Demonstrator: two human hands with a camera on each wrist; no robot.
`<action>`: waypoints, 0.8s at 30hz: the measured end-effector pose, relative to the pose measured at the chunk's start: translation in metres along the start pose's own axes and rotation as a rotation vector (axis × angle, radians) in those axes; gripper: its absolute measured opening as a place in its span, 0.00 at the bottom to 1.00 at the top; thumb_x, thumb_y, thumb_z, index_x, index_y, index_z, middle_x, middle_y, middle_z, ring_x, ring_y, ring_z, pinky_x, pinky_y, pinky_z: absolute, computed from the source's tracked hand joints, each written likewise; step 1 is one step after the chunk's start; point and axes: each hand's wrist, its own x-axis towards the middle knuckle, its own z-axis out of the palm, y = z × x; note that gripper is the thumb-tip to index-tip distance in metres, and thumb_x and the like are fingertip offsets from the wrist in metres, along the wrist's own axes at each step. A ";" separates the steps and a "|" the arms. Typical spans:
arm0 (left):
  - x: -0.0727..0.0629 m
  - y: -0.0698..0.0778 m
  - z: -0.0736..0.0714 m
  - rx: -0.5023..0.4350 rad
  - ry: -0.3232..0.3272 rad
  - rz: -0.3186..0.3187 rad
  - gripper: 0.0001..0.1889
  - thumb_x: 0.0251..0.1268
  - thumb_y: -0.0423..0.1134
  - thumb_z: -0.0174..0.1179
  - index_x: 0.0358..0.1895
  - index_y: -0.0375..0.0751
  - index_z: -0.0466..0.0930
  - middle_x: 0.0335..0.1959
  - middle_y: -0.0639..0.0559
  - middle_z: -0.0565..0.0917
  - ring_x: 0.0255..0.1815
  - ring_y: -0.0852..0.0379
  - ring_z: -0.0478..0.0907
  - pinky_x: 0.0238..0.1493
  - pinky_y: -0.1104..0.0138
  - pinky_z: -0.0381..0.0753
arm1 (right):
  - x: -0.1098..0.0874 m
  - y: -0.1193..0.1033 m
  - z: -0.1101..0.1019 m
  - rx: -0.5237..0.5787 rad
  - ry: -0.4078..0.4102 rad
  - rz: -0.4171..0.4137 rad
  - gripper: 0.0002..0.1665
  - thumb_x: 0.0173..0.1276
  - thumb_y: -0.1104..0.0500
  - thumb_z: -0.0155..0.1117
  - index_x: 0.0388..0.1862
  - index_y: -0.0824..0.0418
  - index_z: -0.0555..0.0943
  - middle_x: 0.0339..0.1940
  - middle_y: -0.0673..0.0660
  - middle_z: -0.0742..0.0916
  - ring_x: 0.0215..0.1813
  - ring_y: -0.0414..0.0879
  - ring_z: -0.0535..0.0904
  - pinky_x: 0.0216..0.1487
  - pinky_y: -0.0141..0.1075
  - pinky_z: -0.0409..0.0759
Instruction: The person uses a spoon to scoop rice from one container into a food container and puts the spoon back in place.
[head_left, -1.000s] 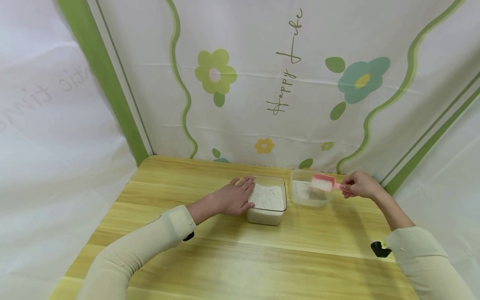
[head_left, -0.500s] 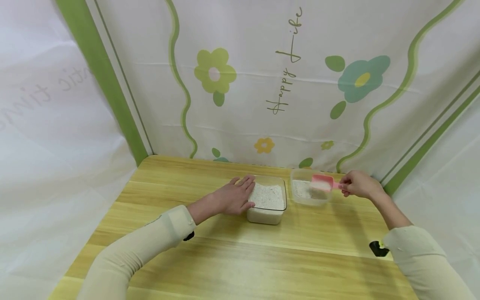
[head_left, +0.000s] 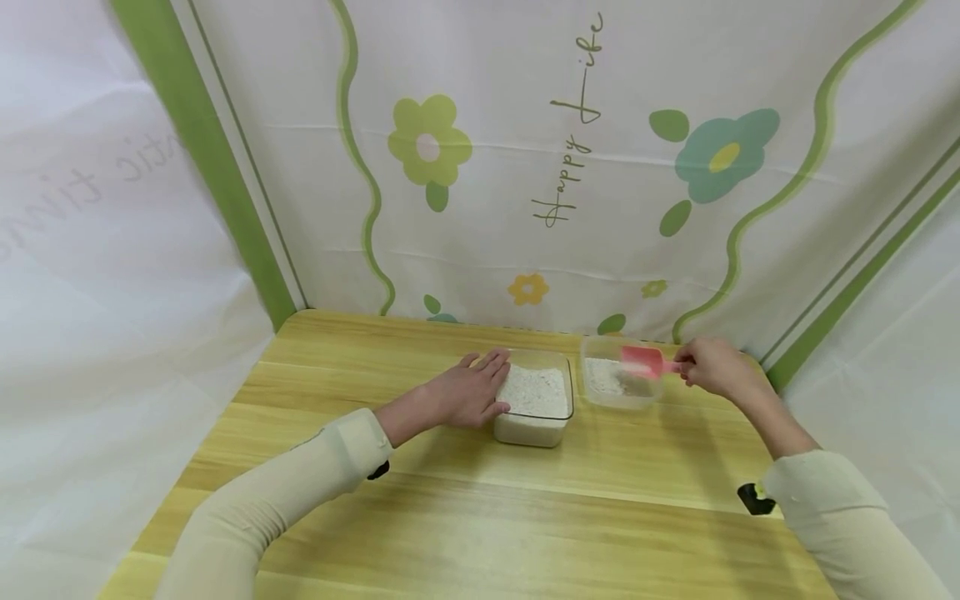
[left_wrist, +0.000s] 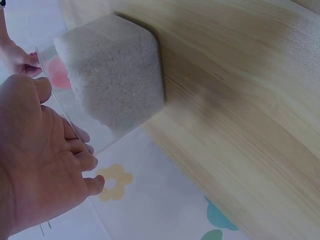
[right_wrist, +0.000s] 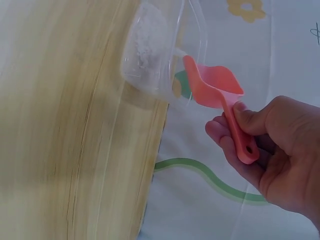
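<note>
My right hand (head_left: 714, 367) pinches the handle of a pink scoop (head_left: 648, 362) between thumb and fingers. The scoop is tipped over a clear plastic tub (head_left: 624, 402), and a blurred white streak leaves its lip. White grains (right_wrist: 149, 37) that look like rice lie in the tub. To the left stands a deeper clear container (head_left: 528, 433), nearly full of the same-looking white grains (left_wrist: 117, 75). My left hand (head_left: 468, 394) rests on its left rim, fingers extended in the head view and slightly bent in the left wrist view.
The two containers stand side by side near the back edge of a wooden table (head_left: 480, 533). A white curtain (head_left: 480, 208) with printed flowers hangs directly behind, and more white cloth (head_left: 112, 333) hangs at the left.
The scoop has tilted toward the tub, and the white grains seen in it have poured out. My right hand has turned and risen slightly; the left hand keeps its place.
</note>
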 end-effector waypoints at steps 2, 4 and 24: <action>0.000 0.000 0.000 -0.006 0.003 0.000 0.39 0.81 0.60 0.31 0.80 0.33 0.49 0.83 0.39 0.46 0.84 0.47 0.42 0.79 0.49 0.54 | -0.001 -0.003 0.001 -0.071 0.052 -0.039 0.07 0.67 0.68 0.61 0.35 0.66 0.87 0.26 0.51 0.87 0.27 0.43 0.78 0.30 0.38 0.76; -0.001 0.000 -0.001 -0.016 0.005 -0.001 0.38 0.81 0.60 0.31 0.80 0.33 0.49 0.83 0.39 0.46 0.84 0.46 0.42 0.79 0.49 0.54 | -0.002 -0.005 0.002 -0.144 0.112 -0.077 0.07 0.67 0.66 0.64 0.31 0.62 0.86 0.24 0.52 0.85 0.25 0.43 0.76 0.29 0.38 0.74; -0.001 0.000 0.000 -0.022 -0.010 -0.003 0.39 0.81 0.61 0.31 0.80 0.34 0.46 0.83 0.40 0.45 0.84 0.47 0.41 0.80 0.49 0.52 | -0.022 -0.005 -0.007 0.145 0.204 -0.069 0.08 0.72 0.67 0.61 0.41 0.69 0.86 0.28 0.55 0.90 0.28 0.40 0.83 0.29 0.31 0.79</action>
